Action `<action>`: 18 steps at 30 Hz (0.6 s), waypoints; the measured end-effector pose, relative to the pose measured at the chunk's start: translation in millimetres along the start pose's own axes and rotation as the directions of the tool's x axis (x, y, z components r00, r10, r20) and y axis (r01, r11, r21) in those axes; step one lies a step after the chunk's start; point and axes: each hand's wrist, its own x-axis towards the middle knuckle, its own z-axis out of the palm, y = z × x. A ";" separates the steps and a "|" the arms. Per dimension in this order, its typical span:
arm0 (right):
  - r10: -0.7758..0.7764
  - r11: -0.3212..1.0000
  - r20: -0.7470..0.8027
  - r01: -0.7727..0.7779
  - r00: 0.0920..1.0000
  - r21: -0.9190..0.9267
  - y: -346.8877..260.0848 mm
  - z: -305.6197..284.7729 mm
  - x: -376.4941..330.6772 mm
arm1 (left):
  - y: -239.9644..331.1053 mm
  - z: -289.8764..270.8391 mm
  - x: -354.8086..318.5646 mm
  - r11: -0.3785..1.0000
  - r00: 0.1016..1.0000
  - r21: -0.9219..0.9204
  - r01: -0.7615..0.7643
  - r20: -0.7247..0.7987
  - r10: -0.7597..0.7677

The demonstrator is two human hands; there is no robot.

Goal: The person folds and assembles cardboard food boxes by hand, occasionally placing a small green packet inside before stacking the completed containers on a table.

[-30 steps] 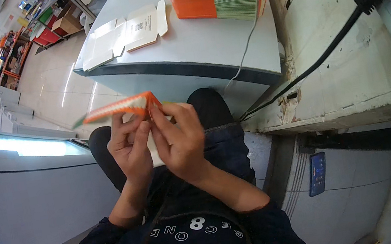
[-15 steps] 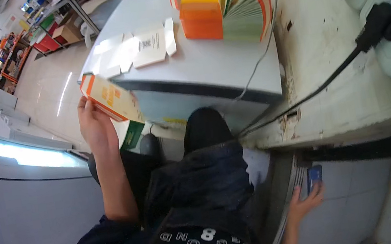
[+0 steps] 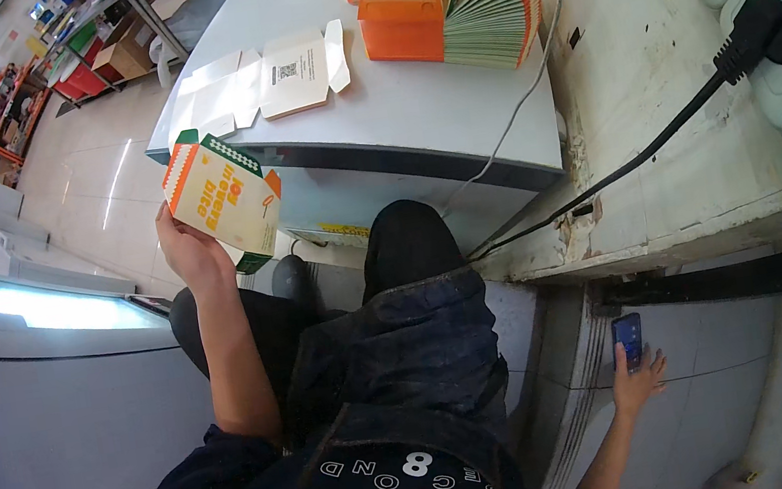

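Note:
My left hand grips the lower left edge of a folding carton, cream with orange print, orange edges and green flaps. The carton is tilted, its broad printed face toward me and its end flaps sticking out. Down at the right, my right hand has its fingers spread, one of them touching the screen of a dark blue smartphone. The phone appears to lie on pale tiles. Unfolded white carton blanks lie printed side down on the grey-white table, beyond the held carton.
Farther back on the table, an orange and yellow box stands against a fanned row of flat green and orange cartons. A thin grey cable crosses the table's right side. A black power plug sits in a wall socket, its cord running down leftward.
The carton in my left hand has turned, bringing its broad printed face and green flaps into view. My right hand has shifted slightly right, and its fingers have spread beside the phone.

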 end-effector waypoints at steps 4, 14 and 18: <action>0.008 0.998 0.029 -0.007 1.000 -0.063 -0.3 2.9 -2.4 | -3.3 -1.8 0.6 1.000 1.000 -0.020 0.014 0.028 -0.013; 0.028 0.999 -0.059 -0.025 0.998 0.047 6.2 0.8 -20.3 | 2.4 6.1 -5.3 0.997 0.996 -0.043 0.060 0.063 -0.058; 0.024 0.996 -0.048 -0.020 0.999 0.083 5.3 0.7 -16.5 | 7.5 17.7 -12.6 0.999 0.997 -0.029 0.041 0.072 -0.039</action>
